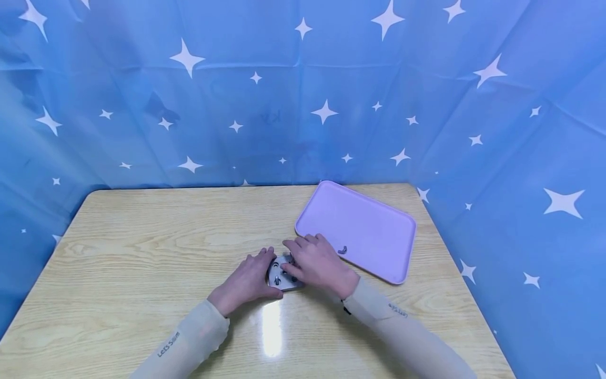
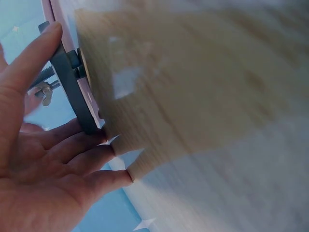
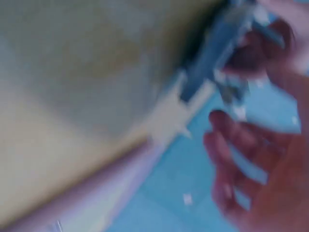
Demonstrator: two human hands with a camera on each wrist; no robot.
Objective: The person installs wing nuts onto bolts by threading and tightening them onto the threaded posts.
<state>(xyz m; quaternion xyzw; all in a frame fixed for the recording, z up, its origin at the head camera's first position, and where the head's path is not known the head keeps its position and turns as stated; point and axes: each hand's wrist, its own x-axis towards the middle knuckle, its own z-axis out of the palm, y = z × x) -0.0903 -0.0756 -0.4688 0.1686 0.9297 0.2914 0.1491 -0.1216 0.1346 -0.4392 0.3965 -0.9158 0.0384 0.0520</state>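
A metal plate (image 1: 279, 273) with bolts standing through it is held close over the table, in front of the tray. My left hand (image 1: 248, 279) grips its left side, thumb along the near edge and fingers at the far edge. In the left wrist view the plate (image 2: 72, 87) is seen edge-on, with a wing nut (image 2: 46, 93) on a threaded bolt. My right hand (image 1: 319, 266) reaches over the plate's right end, thumb and forefinger pinching at a wing nut there, mostly hidden by the fingers. Its other fingers are spread loosely in the blurred right wrist view.
A purple tray (image 1: 364, 226) lies at the back right of the wooden table (image 1: 156, 237). One small dark metal part (image 1: 342, 250) sits near its front edge. A blue star-patterned curtain (image 1: 265, 105) hangs behind and on the right.
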